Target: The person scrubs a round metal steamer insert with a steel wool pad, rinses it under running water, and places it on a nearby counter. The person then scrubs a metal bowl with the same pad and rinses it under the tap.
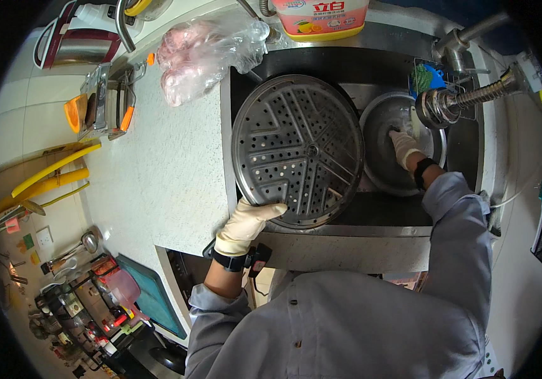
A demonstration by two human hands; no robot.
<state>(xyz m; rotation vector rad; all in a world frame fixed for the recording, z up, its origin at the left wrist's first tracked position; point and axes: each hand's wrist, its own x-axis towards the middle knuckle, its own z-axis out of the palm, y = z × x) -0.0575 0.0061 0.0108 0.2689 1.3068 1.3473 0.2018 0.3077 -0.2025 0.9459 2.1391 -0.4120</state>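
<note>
A round perforated metal steamer tray [312, 126] is held tilted over the left part of the sink. My left hand [245, 221], in a pale glove, grips its near rim, with the thumb lying on the tray's face. In the metal basin [372, 167] to the right, my right hand [405, 146] reaches down in another pale glove. Its fingers look drawn together, and whatever they hold is too small and blurred to name. Cloudy water appears to lie in the basin, with a pale object beside the hand.
A flexible metal faucet hose [488, 95] juts over the basin's right side. Behind it hangs a wire rack [466, 88] with blue and green scrubbers. A detergent jug [321, 19] stands at the back. A clear bag of pinkish meat [201, 54] lies on the white counter [157, 170].
</note>
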